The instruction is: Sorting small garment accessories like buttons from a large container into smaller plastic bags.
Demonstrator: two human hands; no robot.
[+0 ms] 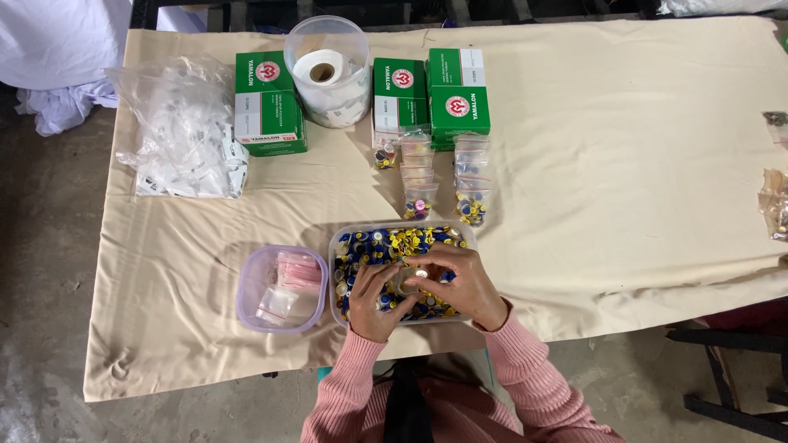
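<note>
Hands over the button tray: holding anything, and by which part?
Both the left hand and right hand pinch a small clear bag at its top edge, above the tray of blue and yellow pieces.

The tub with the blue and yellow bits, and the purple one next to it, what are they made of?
Both look like plastic. The tub with blue and yellow bits seems clear and glossy, since the pieces show through its wall. The purple tub looks like tinted see-through plastic: the cloth and small bags show through it.

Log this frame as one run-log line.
left hand: in bead tray | right hand: pinching small clear bag with left | beside: lilac tub of pink-strip bags | behind: filled bags
</note>
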